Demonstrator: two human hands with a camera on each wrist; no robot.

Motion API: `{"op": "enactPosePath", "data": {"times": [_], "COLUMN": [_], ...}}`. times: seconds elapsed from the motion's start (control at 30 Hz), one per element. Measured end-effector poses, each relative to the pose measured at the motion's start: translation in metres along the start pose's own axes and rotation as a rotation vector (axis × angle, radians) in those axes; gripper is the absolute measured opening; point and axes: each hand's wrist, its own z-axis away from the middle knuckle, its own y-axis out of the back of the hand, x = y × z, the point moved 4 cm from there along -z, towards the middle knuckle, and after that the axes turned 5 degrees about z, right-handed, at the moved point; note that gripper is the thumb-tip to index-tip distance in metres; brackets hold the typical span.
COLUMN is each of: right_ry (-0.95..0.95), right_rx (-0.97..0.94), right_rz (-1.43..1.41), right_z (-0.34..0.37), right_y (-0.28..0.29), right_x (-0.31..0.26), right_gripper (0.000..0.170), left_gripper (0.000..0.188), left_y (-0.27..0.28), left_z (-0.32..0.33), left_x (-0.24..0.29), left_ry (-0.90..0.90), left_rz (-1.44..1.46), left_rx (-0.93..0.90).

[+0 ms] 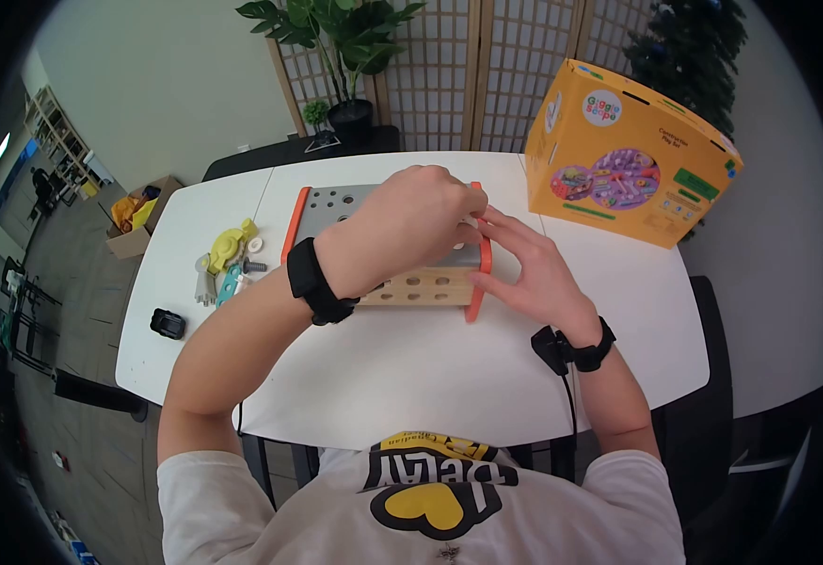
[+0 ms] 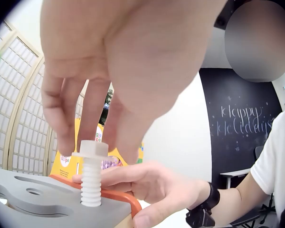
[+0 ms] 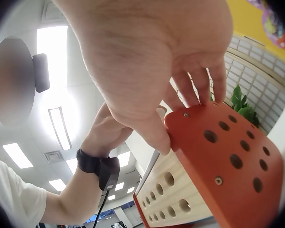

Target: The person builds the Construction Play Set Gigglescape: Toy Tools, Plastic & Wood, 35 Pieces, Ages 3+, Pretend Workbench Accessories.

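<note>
A toy workbench (image 1: 416, 287) with a grey holed top, pale wooden side and orange end panels (image 3: 232, 147) stands on the white table. A white plastic toy bolt (image 2: 91, 178) stands upright in the grey top (image 2: 42, 213), near its right end, much of its thread showing above. My left hand (image 1: 416, 212) reaches across the top and pinches about the bolt's hexagonal head, which partly hides its fingertips. My right hand (image 1: 529, 268) holds the right orange panel, thumb on the near side and fingers over the top edge.
Left of the workbench lie yellow, teal and grey toy parts (image 1: 231, 247), with a small black tray (image 1: 167, 324) nearer me. A large orange-yellow box (image 1: 628, 155) stands at the back right. A black cable (image 1: 569, 395) hangs from my right wrist.
</note>
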Motion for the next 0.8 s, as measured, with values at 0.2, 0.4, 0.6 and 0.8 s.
{"op": "enactPosePath", "data": {"times": [0.2, 0.4, 0.6, 0.8], "right_ry": [-0.025, 0.010, 0.024, 0.014], "right_rx": [-0.013, 0.012, 0.008, -0.018], "right_rz": [-0.021, -0.006, 0.039, 0.035], "right_z": [-0.001, -0.001, -0.001, -0.003], "right_y": [0.000, -0.002, 0.001, 0.002], "right_x": [-0.001, 0.000, -0.002, -0.001], "right_gripper": [0.057, 0.056, 0.056, 0.055], "left_gripper": [0.028, 0.027, 0.015, 0.021], "left_y": [0.005, 0.010, 0.004, 0.004], "left_z": [0.001, 0.002, -0.004, -0.002], "left_x": [-0.002, 0.001, 0.006, -0.007], "left_ry": [-0.066, -0.138, 0.135, -0.138], "left_rz": [0.202, 0.250, -0.118, 0.117], "left_rx": [-0.121, 0.091, -0.190, -0.175]}}
